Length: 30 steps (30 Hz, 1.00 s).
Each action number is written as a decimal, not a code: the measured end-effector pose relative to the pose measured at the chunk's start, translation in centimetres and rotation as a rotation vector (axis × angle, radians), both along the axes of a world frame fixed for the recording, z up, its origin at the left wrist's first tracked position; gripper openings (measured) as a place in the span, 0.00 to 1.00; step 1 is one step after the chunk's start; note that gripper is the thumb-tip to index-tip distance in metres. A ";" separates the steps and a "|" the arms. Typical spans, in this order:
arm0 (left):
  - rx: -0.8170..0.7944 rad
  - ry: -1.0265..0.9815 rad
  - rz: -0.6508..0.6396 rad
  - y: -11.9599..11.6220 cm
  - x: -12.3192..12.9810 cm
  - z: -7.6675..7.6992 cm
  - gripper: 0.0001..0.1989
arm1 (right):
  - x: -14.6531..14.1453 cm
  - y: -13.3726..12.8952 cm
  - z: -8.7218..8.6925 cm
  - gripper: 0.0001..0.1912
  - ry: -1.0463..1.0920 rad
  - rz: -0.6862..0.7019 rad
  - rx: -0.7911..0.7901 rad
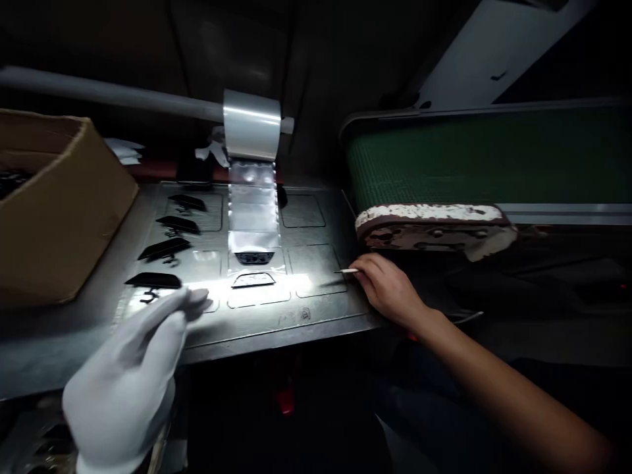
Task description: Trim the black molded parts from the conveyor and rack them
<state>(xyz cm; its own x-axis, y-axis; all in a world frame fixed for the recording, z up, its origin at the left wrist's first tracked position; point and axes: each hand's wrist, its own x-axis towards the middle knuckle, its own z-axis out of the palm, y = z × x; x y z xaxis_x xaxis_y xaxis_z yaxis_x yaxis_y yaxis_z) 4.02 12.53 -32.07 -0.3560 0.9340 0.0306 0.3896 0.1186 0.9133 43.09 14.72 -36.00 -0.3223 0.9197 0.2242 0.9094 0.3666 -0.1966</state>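
Observation:
My left hand [133, 368], in a white glove, reaches over the metal plate [257, 322] with its fingers stretched out. Its fingertips are by the right end of the nearest black trapezoid-shaped part [154, 281]; whether they touch it I cannot tell. Farther up the plate lie more such dark parts, among them one black part [164, 248]. A strip of clear film [253, 207] runs down from a roll [251, 125], with a dark trapezoid piece [254, 257] at its lower end. At the plate's right side my bare right hand [388, 289] pinches a thin white stick [350, 270] with a dark tip.
A cardboard box [64, 217] stands at the left, dark items inside. Behind the plate, a pale bar [123, 92] carries the film roll. To the right is a green conveyor belt [484, 158], its worn end [434, 227] close above my right hand.

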 end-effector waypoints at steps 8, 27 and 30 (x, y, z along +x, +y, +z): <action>0.148 0.946 -0.694 10.5 -0.3 -0.2 0.15 | -14.2 7.1 3.5 0.17 -0.159 0.279 -0.091; 0.258 1.060 -0.941 9.1 3.4 1.0 0.13 | -1.4 -0.8 -0.6 0.21 -0.034 -0.043 -0.003; 0.229 1.248 -0.997 8.2 5.5 0.9 0.16 | -2.8 -1.6 -1.2 0.25 0.111 -0.093 0.106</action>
<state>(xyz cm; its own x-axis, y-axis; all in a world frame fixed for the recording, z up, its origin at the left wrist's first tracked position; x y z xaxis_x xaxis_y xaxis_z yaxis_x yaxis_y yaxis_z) 9.50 20.74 -31.16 0.7118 0.7022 -0.0148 0.7007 -0.7114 -0.0547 40.27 13.17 -37.19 -0.2044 0.9139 0.3506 0.9153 0.3054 -0.2625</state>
